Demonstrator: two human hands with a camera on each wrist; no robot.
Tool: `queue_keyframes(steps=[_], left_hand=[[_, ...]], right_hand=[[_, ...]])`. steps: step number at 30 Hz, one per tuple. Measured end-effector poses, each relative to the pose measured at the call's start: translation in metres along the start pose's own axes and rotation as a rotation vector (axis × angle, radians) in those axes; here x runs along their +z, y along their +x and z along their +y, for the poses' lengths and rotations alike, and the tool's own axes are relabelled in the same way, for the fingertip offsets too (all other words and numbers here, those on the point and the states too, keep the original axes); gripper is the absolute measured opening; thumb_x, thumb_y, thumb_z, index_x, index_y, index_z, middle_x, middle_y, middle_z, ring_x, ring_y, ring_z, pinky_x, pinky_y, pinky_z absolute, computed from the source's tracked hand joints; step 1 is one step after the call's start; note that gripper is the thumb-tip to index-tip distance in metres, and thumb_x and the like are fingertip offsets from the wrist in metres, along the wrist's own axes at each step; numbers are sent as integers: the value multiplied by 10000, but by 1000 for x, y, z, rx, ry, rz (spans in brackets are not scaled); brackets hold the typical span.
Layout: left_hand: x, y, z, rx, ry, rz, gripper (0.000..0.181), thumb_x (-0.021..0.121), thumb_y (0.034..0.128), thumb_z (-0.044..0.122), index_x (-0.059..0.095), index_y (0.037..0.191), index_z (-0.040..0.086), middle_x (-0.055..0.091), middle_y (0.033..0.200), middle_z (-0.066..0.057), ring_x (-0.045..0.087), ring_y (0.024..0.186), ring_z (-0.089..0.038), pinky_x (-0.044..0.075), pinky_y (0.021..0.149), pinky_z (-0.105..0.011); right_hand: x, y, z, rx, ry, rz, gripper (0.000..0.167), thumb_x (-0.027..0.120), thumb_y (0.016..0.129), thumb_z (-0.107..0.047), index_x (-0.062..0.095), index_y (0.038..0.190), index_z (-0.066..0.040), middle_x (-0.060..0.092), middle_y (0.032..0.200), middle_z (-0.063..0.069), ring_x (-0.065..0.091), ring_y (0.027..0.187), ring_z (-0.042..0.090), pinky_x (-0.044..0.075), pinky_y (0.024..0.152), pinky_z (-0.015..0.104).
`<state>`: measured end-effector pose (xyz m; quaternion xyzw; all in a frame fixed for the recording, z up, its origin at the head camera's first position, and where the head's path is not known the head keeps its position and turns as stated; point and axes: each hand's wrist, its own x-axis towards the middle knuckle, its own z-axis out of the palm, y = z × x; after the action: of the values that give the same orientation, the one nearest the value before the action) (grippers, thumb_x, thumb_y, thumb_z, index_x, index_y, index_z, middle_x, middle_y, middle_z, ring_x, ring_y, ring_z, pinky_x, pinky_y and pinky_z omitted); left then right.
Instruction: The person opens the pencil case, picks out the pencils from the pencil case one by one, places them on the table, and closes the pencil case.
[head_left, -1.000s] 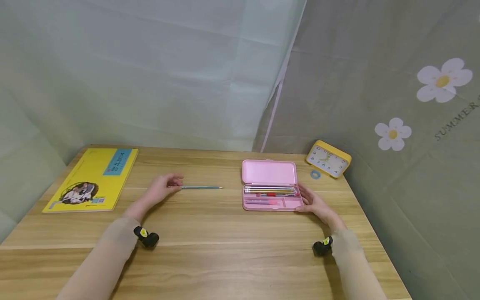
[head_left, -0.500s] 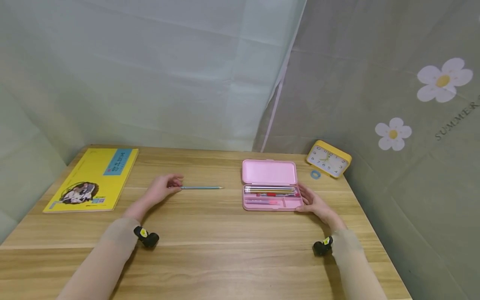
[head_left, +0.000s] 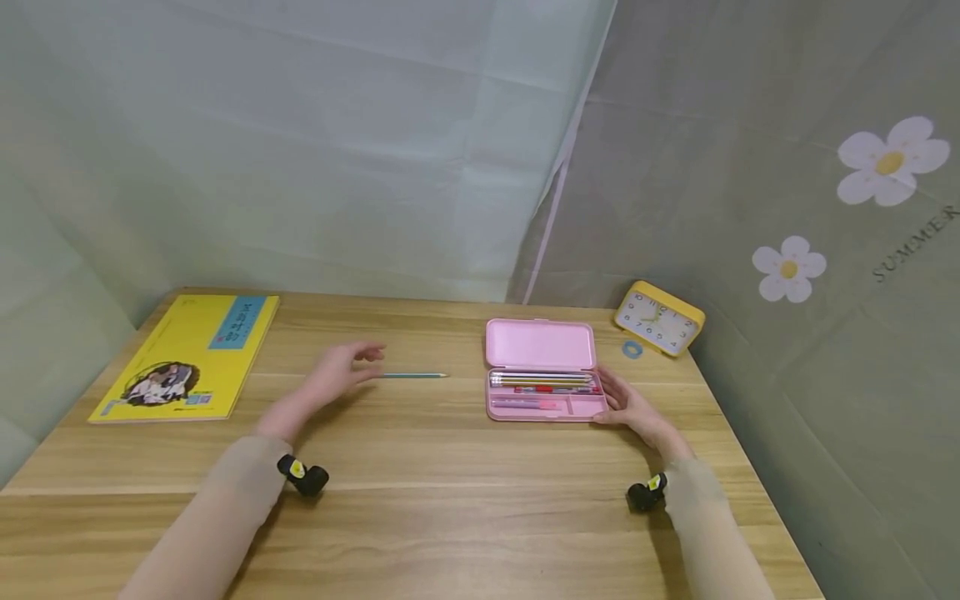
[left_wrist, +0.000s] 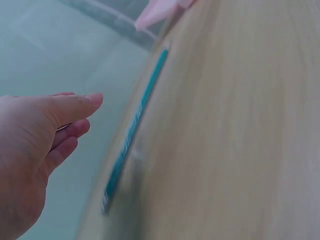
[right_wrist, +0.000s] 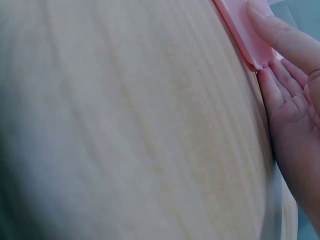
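Note:
A teal pencil (head_left: 416,375) lies on the table, its tip toward the right. My left hand (head_left: 339,373) is above its left end; in the left wrist view the whole pencil (left_wrist: 134,127) shows apart from the hand (left_wrist: 42,135), whose fingers are loosely bent and hold nothing. The pink pencil case (head_left: 540,346) lies with its lid up, holding several pencils, a red pen and a pink marker. My right hand (head_left: 637,415) holds the case's right end; in the right wrist view the thumb lies on the pink case (right_wrist: 245,30) and the fingers (right_wrist: 280,85) touch its end.
A yellow book (head_left: 187,358) lies at the left of the wooden table (head_left: 420,517). At the back right corner stands a yellow clock (head_left: 658,319), with a small blue ring (head_left: 632,349) just in front of it. Curtains hang behind the table and along its right side.
My left hand has lifted off the pencil's left end and moved slightly to the right, its fingers spread further. The pencil and my right hand stay where they were.

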<state>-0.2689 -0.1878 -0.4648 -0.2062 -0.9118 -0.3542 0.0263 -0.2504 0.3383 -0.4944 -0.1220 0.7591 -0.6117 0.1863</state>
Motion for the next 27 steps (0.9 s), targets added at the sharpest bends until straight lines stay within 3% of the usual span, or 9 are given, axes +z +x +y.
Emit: queue_keyframes(steps=[10, 18, 27], left_hand=[[24, 27, 44, 109, -38, 32, 405, 698, 880, 53, 601, 1261, -44, 709, 1102, -166, 634, 1046, -359, 503, 928, -528], [61, 49, 71, 102, -102, 47, 387, 701, 878, 54, 616, 1249, -19, 712, 1105, -154, 635, 1063, -342, 503, 960, -508], [96, 69, 103, 144, -109, 33, 341, 696, 874, 32, 638, 1208, -1, 719, 1071, -141, 664, 1024, -302, 520, 965, -464]], right_hand=[[0, 0, 0, -5, 1, 5, 1004, 712, 824, 47, 22, 1552, 12, 43, 1616, 260, 82, 1483, 432, 343, 1015, 53], [0, -1, 1, 0, -5, -1, 1000, 718, 832, 20, 30, 1558, -6, 53, 1622, 244, 85, 1490, 416, 344, 1021, 54], [0, -2, -1, 14, -21, 13, 984, 717, 843, -10, 50, 1567, -41, 73, 1633, 204, 93, 1503, 374, 322, 1038, 61]])
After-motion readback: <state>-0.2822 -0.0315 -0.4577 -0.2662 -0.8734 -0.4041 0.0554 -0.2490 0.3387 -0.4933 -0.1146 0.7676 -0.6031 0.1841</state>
